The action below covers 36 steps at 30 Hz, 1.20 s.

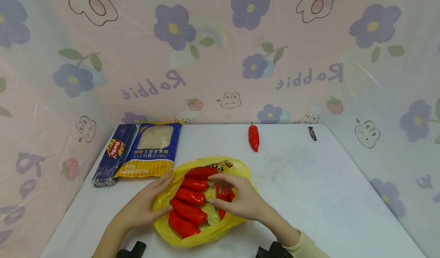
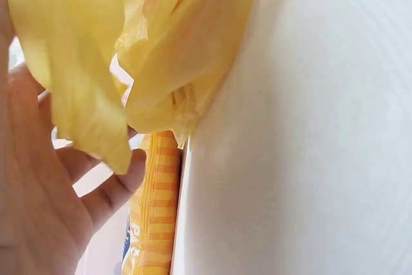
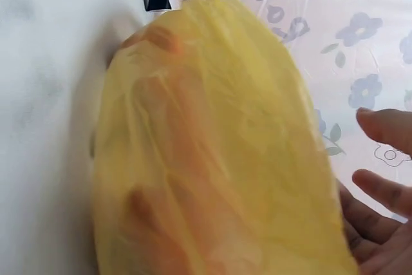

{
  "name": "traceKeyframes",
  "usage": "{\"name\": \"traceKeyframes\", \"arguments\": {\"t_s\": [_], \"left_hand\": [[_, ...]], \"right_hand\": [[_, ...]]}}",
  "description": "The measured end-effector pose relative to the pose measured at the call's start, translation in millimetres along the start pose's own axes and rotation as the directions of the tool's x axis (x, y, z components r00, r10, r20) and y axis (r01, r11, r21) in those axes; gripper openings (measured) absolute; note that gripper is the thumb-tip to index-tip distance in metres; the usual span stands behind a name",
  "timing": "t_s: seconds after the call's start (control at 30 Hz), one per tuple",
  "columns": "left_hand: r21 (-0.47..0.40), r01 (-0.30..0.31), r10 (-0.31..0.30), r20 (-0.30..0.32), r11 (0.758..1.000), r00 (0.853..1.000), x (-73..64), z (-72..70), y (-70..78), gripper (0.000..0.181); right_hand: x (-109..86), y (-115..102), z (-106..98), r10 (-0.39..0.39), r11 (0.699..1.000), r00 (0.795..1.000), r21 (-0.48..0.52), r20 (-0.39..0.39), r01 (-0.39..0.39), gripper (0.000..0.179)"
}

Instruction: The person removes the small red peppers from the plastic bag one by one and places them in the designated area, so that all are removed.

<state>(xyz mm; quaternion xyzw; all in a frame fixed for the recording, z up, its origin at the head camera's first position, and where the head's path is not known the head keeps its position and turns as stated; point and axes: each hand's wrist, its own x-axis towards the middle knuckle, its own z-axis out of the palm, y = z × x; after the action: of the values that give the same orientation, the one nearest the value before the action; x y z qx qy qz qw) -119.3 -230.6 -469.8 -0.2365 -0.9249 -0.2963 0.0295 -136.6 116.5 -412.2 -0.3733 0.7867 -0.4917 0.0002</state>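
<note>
A yellow plastic bag [image 1: 203, 239] lies mouth-up on the white table, its mouth spread wide. Several glossy red peppers [image 1: 188, 211] with green stems are inside, most in a row along the left side. My left hand [image 1: 146, 202] rests against the bag's left rim, fingers spread and fairly straight; a loose flap of the bag [image 2: 84, 75] hangs across it in the left wrist view. Over the right side of the mouth hovers my right hand [image 1: 242, 199], thumb and fingers apart with nothing between them. It partly hides the peppers at the right [image 1: 221, 206].
One red pepper [image 1: 253, 137] lies near the table's back edge, with a small dark wrapped candy [image 1: 312, 133] farther right. At the back left are a blue Barilla pasta box [image 1: 115, 155] and a blue-and-yellow orecchiette packet [image 1: 151, 151]. A printed curtain hangs behind.
</note>
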Motion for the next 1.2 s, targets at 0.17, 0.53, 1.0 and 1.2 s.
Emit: {"name": "traceKeyframes", "arguments": {"t_s": [0.17,0.53,1.0,1.2], "left_hand": [[0.025,-0.028,0.028,-0.007,0.999,1.0,1.0,-1.1,-0.4,0.087],[0.07,-0.11,0.112,-0.025,0.991,0.993,3.4,-0.1,-4.0,0.087],[0.049,-0.184,0.187,-0.064,0.982,0.98,3.5,1.6,-3.2,0.083],[0.037,-0.101,0.102,-0.018,0.994,0.995,1.5,2.9,-2.7,0.07]], "right_hand": [[0.3,4,1,0.061,0.998,0.993,-0.04,0.097,-0.058,0.042],[0.8,18,-5,0.294,0.941,0.95,-0.206,0.106,-0.268,0.052],[1.1,25,2,0.364,0.879,0.932,-0.333,0.005,-0.341,0.065],[0.4,30,6,0.375,0.874,0.927,-0.328,-0.014,-0.358,0.067]]}}
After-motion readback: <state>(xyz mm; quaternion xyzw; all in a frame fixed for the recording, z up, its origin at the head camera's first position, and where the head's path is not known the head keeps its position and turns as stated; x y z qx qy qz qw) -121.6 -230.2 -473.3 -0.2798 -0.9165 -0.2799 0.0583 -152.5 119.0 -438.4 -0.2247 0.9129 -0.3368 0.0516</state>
